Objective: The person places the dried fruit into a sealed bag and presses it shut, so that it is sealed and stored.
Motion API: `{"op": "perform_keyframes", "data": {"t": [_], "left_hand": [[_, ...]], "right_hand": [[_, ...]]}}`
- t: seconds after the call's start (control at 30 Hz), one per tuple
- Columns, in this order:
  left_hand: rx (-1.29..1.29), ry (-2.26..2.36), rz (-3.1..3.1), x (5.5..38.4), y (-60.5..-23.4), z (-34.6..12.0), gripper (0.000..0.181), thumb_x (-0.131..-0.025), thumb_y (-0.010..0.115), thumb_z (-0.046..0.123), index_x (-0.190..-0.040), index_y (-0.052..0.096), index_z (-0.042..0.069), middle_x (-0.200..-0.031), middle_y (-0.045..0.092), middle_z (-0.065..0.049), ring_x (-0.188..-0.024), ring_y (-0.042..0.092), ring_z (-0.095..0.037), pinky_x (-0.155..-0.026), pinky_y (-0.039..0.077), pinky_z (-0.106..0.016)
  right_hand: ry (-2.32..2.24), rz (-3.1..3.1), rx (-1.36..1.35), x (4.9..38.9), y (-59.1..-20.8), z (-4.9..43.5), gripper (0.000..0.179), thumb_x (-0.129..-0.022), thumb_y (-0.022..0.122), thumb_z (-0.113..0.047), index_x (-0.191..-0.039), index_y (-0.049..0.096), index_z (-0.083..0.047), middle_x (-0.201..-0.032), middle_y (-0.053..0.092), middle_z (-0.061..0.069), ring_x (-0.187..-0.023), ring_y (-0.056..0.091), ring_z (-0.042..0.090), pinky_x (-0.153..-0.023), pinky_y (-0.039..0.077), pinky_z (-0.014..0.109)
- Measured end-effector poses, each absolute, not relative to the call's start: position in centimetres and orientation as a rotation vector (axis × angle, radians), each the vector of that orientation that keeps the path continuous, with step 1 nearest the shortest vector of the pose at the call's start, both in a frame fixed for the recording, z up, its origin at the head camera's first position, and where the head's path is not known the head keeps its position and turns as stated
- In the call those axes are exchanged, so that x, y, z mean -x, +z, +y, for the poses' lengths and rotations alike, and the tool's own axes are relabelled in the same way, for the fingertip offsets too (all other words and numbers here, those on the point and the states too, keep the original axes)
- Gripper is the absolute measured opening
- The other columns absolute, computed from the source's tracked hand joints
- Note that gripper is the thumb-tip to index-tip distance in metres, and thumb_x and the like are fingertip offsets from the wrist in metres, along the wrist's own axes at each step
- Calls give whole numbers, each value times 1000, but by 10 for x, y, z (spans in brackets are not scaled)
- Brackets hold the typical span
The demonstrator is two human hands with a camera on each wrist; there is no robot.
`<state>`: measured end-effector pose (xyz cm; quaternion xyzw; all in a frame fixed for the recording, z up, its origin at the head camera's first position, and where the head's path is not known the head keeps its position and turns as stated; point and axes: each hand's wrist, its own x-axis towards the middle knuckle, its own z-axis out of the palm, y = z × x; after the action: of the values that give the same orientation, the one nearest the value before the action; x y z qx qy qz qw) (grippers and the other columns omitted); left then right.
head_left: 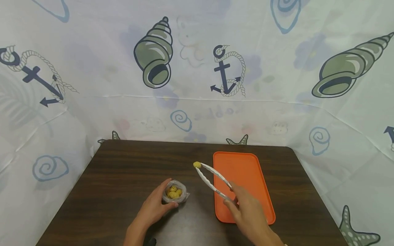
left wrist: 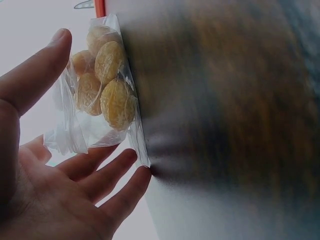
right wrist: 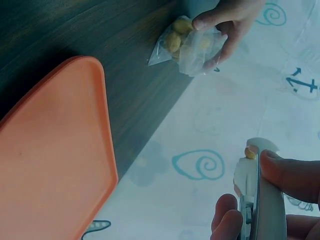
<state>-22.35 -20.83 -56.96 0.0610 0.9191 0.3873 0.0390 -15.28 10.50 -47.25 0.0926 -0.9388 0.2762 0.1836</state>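
Observation:
A small clear plastic bag (head_left: 184, 190) stands open-topped on the dark table, holding several yellow-brown, wrinkled oval pieces (left wrist: 118, 104). My left hand (head_left: 154, 206) curves around the bag from the left, thumb on the near side and fingers on the far side. In my right hand (head_left: 248, 212) I grip white-tipped tongs (head_left: 212, 187), which point up and left. One yellow piece (head_left: 197, 165) is pinched between the tong tips, above the table and beyond the bag. The right wrist view shows that piece partly hidden between the tips.
An orange rectangular tray (head_left: 241, 171) lies flat to the right of the bag, partly under my right hand and the tongs. The dark wooden table (head_left: 123, 177) ends at a patterned cloth (head_left: 197, 68) behind and at both sides.

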Motion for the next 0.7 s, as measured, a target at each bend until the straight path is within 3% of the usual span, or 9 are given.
{"op": "perform_keyframes", "data": {"t": [0.57,0.7], "left_hand": [[-214,1191,2842,223,-570,-209,96,-80,89,39,-160,37,25,-156,51,-14,-143,50,-38,-111,42,-63],[-212,1191,2845,223,-571,-209,96,-80,89,38,-159,37,25,-156,51,-13,-143,50,-37,-111,42,-62]], "right_hand": [[720,-2555,-434,151,-480,90,54,-81,87,-17,-131,68,-12,-94,66,-8,-67,51,-4,-58,44,21],[686,-2516,-486,151,-485,87,52,-80,88,-16,-128,68,-11,-85,60,-12,-67,49,-6,-57,43,20]]}}
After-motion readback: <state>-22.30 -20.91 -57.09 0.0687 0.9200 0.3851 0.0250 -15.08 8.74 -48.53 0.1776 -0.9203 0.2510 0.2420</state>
